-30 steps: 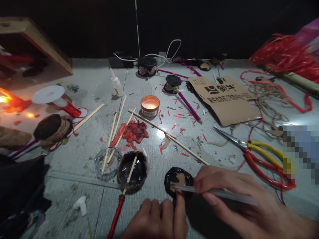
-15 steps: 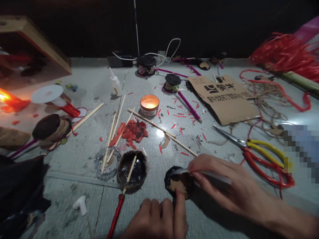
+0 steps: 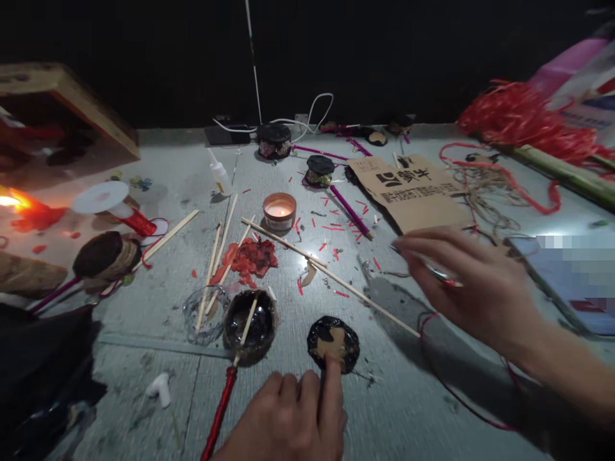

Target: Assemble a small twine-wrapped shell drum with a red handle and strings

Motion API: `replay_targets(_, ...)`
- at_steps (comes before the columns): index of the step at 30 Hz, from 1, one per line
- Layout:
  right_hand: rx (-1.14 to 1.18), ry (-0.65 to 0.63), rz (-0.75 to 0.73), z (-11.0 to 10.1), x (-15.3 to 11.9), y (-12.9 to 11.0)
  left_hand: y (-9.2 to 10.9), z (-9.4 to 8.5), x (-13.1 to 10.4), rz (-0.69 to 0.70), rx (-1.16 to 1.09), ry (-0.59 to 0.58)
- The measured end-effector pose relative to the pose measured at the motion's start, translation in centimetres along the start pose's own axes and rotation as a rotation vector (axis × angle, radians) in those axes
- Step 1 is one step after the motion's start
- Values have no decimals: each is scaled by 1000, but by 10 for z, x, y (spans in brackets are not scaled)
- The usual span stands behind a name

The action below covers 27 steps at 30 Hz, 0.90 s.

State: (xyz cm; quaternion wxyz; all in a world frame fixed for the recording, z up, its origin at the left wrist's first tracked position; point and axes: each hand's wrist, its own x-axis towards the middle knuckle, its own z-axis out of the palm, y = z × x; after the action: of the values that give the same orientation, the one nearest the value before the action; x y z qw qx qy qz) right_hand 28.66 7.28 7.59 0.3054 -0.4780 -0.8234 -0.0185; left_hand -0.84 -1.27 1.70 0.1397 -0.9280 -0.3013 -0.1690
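A round black piece (image 3: 353, 342), patched with brown cardboard, lies flat on the table. The index finger of my left hand (image 3: 293, 416) presses on its near edge while the other fingers curl under. My right hand (image 3: 473, 288) is closed around the scissors (image 3: 436, 273). Only a bit of metal and red handle shows there, and the palm and fingers hide the rest. Left of the black piece sits a dark round bowl-shaped frame (image 3: 275, 320) with a red-wrapped stick (image 3: 218, 416). A red cord (image 3: 439, 384) loops below my right hand.
A lit candle (image 3: 280, 221) stands mid-table beside red wax (image 3: 254, 256) and wooden sticks (image 3: 288, 242). Behind are a glue bottle (image 3: 220, 176) and a flat cardboard piece (image 3: 418, 198). A phone (image 3: 528, 256) lies right. An orange flame (image 3: 19, 202) burns at far left.
My right hand has left the black piece and moved right and away to the scissors. The grey flat tool it held is out of sight. My left finger still presses the piece.
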Motion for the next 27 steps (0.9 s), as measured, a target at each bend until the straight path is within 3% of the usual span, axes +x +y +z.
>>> replay_targets(3,-90,-209,-78,18,-8,19,0,-5,1,13,-6,-66)
replay_targets(6,-200,-298,-97,25,-19,21,-2,-17,7,37,8,-70)
replay_targets(10,-117,-303,-112,8,-24,-7,-21,-52,19,28,7,40)
replay_targets(13,150,-409,-123,-5,-23,-38,-54,-77,23,-142,80,-27)
replay_targets(15,239,-504,-107,-7,-22,-53,-77,-84,18,-187,134,-58)
replay_targets(19,278,-601,-70,3,-22,-62,-104,-74,-5,-253,13,-126)
replay_targets(23,332,-625,-37,11,-25,-57,-107,-58,-23,-348,-150,-182)
replay_targets(27,376,-634,-28,13,-23,-58,-107,-47,-26,-344,-262,-174)
